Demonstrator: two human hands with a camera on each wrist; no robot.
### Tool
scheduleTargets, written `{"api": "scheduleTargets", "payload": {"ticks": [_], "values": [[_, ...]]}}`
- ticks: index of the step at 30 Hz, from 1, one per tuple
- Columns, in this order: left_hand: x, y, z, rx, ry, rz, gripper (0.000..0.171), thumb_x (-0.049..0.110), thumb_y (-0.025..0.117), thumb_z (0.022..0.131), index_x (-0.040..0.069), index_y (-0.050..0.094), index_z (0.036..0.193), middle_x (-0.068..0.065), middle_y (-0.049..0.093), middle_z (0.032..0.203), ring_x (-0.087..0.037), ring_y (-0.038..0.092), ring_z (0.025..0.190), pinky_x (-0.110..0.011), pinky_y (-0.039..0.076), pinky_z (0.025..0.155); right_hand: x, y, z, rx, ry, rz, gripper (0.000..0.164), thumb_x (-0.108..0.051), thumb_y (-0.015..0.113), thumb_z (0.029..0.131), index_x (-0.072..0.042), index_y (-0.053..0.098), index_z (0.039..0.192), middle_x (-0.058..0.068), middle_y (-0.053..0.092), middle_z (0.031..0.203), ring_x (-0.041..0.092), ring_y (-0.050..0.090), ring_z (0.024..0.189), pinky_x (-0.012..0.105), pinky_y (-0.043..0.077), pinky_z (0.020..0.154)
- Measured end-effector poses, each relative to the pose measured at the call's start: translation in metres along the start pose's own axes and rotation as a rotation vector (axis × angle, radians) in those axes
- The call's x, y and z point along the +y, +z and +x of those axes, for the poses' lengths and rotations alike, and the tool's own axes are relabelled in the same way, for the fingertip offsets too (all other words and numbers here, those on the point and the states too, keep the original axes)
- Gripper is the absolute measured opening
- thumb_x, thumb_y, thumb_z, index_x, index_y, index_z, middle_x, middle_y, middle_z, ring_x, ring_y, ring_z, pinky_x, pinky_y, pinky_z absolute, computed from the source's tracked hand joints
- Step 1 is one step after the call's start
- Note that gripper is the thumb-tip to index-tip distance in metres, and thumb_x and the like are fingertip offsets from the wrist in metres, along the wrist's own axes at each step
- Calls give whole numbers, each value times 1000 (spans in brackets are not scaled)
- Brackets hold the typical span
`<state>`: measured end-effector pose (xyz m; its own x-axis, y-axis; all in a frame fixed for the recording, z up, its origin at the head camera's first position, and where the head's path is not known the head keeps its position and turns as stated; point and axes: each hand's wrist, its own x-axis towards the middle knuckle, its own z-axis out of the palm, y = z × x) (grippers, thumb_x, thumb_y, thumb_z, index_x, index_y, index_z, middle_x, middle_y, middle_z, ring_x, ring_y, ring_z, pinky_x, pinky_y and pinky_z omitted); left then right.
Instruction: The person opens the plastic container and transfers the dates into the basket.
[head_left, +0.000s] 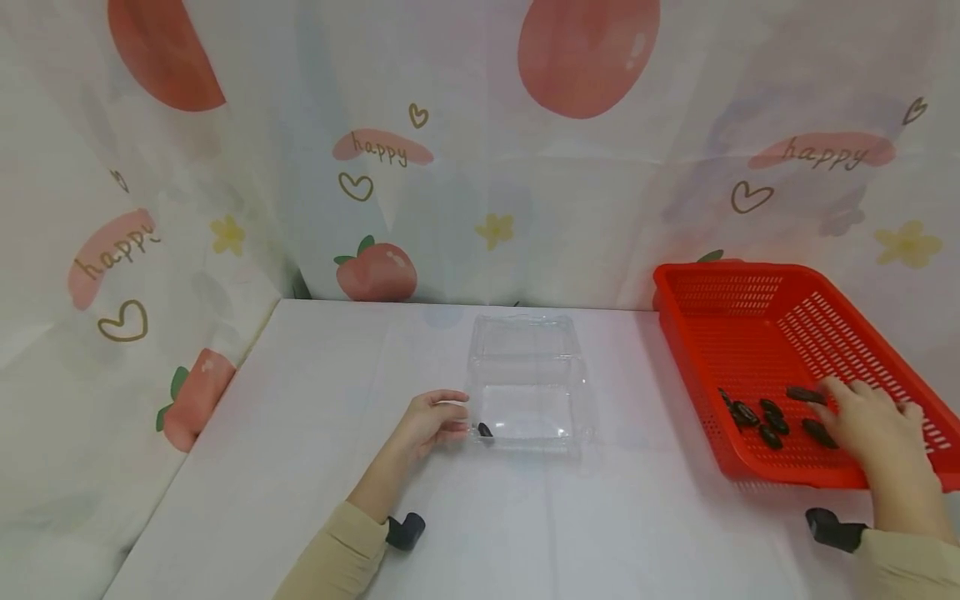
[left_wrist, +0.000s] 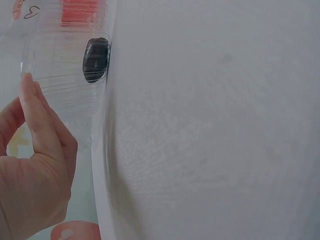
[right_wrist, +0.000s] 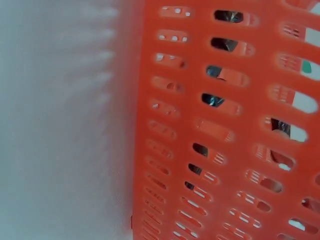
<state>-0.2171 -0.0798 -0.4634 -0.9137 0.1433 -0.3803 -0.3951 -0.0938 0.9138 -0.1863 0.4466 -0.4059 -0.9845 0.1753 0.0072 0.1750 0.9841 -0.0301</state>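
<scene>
A clear plastic clamshell box (head_left: 525, 446) stands with its lid (head_left: 525, 337) folded back, and one dark oval piece (head_left: 484, 430) lies in its front left corner. My left hand (head_left: 429, 423) is at the box's left side, with its nearly straight fingertips against the wall; in the left wrist view the dark piece (left_wrist: 95, 60) shows through the plastic. Inside the red basket, my right hand (head_left: 873, 421) pinches a dark, glossy, elongated piece (head_left: 804, 394) between thumb and fingers. Several similar dark pieces (head_left: 770, 437) lie on the basket floor beside that hand.
The red slotted basket (head_left: 693, 375) stands at the right of the white table (head_left: 615, 517), its raised rim around my right hand. In the right wrist view its slotted wall (right_wrist: 187, 130) blocks most of the hand. A printed cloth (head_left: 450, 192) hangs behind the table.
</scene>
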Motion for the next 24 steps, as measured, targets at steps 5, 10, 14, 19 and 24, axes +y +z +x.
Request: {"api": "scheduleTargets", "payload": {"ticks": [5, 10, 14, 19, 24], "values": [[-1, 0, -1, -1, 5, -3, 29, -5, 56, 83, -7, 57, 112, -14, 62, 85, -13, 61, 59, -26, 56, 58, 2, 3, 3, -32, 16, -30, 46, -14, 63, 82, 6, 39, 116, 37, 36, 108, 53, 27, 102, 71, 16, 90], [-1, 0, -1, -11, 11, -5, 29, -5, 56, 83, -7, 56, 112, -15, 62, 86, -13, 61, 59, -27, 56, 59, 4, 7, 4, -36, -16, -76, 37, -14, 63, 81, 4, 43, 108, 33, 39, 99, 53, 32, 96, 70, 20, 86], [6, 2, -7, -30, 9, -2, 31, -5, 56, 83, -9, 54, 114, -16, 62, 89, -12, 61, 60, -26, 56, 60, 5, 9, 5, -36, -37, -97, 32, -15, 65, 80, 1, 45, 100, 29, 40, 91, 52, 35, 90, 69, 22, 84], [20, 6, -22, -52, 7, 2, 34, -4, 55, 84, -12, 51, 117, -20, 62, 94, -11, 61, 61, -25, 56, 62, 5, 10, 4, -34, -49, -115, 35, -17, 65, 81, 1, 45, 103, 30, 40, 93, 52, 35, 92, 68, 23, 83], [20, 6, -23, -56, 4, -2, 34, -5, 55, 84, -12, 50, 117, -21, 61, 95, -11, 61, 61, -24, 56, 62, 4, 9, 3, -29, -55, -127, 39, -15, 65, 80, 2, 43, 108, 33, 38, 100, 54, 32, 97, 69, 22, 84]]}}
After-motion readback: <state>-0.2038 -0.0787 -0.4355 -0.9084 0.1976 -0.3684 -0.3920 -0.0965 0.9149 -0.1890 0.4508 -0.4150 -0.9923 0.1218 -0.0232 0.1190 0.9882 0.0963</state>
